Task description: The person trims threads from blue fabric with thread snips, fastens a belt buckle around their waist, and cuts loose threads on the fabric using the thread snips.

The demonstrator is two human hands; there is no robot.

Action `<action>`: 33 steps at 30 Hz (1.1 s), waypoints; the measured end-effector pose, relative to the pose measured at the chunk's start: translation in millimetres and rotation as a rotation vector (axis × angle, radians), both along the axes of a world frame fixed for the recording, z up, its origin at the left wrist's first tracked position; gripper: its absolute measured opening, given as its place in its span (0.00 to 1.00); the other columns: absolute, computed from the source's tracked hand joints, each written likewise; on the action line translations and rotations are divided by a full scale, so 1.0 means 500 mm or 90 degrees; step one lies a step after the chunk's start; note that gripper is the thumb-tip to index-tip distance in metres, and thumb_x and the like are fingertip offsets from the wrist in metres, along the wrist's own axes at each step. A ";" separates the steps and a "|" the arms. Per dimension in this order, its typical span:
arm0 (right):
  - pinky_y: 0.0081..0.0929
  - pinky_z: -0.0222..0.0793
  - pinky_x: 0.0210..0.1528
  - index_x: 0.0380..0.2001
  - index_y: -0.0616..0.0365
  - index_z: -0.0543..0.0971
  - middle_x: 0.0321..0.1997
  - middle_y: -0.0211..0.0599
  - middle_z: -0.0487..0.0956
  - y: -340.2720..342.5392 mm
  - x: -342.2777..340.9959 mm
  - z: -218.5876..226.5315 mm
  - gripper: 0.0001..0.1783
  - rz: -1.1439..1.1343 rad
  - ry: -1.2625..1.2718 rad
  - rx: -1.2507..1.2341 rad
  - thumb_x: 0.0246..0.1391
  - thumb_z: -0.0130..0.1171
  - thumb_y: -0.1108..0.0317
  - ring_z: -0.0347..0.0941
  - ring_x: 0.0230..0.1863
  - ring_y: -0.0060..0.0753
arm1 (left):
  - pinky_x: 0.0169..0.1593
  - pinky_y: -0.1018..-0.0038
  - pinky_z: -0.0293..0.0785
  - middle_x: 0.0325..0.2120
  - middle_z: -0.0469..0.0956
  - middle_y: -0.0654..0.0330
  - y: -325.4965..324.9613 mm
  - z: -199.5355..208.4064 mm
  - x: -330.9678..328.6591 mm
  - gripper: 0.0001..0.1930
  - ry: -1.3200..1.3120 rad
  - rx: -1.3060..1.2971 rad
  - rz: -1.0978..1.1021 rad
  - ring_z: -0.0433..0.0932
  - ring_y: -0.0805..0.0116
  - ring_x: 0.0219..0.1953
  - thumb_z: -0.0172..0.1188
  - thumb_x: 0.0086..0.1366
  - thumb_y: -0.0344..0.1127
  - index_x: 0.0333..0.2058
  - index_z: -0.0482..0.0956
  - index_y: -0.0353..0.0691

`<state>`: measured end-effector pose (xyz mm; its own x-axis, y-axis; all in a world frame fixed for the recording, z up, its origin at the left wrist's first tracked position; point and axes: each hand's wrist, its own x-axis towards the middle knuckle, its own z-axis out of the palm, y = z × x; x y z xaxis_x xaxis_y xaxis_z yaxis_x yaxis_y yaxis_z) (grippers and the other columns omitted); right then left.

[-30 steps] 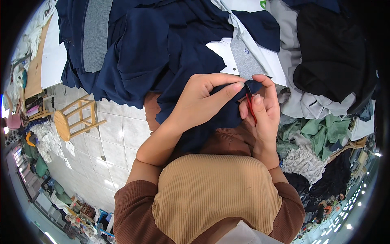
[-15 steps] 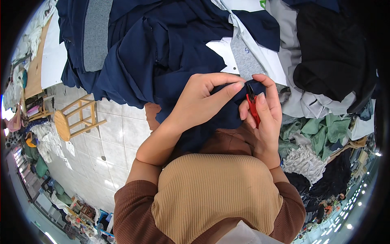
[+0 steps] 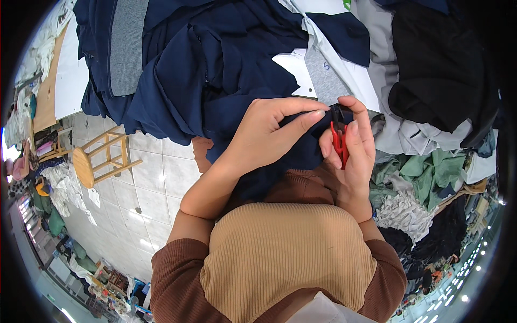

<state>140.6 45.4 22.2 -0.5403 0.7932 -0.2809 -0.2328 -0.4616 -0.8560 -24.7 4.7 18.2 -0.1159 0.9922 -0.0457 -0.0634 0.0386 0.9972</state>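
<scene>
My left hand [image 3: 261, 134] pinches the edge of navy cloth [image 3: 304, 137] between thumb and forefinger. This cloth hangs over my lap and runs up toward the navy pile on the table. In my right hand [image 3: 360, 145] is a pair of red-handled thread snips [image 3: 339, 141], blades pointing away from me. The dark blades look parted and lie against the navy cloth, just right of my left fingertips. My right forefinger curls over near the cloth's edge; whether it touches is hard to tell.
A large heap of navy garments [image 3: 231, 59] covers the table ahead. White paper [image 3: 293, 72] and a light grey piece [image 3: 326, 81] lie beyond my hands. Black cloth [image 3: 431, 64] and green cloth scraps [image 3: 420, 172] sit at right. A wooden stool [image 3: 83, 167] is on the left floor.
The snips have turned a little and moved slightly right with my right hand, and their blades look further apart. My left hand keeps its pinch, almost unmoved.
</scene>
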 end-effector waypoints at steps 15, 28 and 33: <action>0.08 0.48 0.17 0.51 0.58 0.57 0.19 0.37 0.70 0.006 0.010 -0.013 0.20 -0.035 0.098 0.037 0.62 0.42 0.57 0.55 0.13 0.14 | 0.38 0.85 0.68 0.30 0.80 0.63 0.003 -0.001 -0.002 0.08 -0.046 -0.034 0.009 0.74 0.79 0.32 0.57 0.60 0.29 0.36 0.80 0.32; 0.10 0.58 0.23 0.53 0.63 0.57 0.28 0.45 0.76 -0.002 -0.003 0.012 0.23 -0.014 -0.032 0.185 0.58 0.45 0.63 0.62 0.18 0.16 | 0.42 0.84 0.67 0.32 0.79 0.62 0.004 -0.014 0.001 0.08 -0.125 -0.054 0.108 0.74 0.78 0.35 0.57 0.60 0.30 0.36 0.80 0.33; 0.07 0.58 0.21 0.48 0.60 0.59 0.28 0.48 0.77 -0.004 -0.018 0.011 0.14 0.030 -0.065 0.075 0.62 0.37 0.66 0.61 0.14 0.14 | 0.40 0.86 0.68 0.32 0.78 0.63 0.005 -0.024 0.007 0.09 -0.330 -0.075 0.133 0.73 0.81 0.34 0.57 0.61 0.31 0.38 0.79 0.31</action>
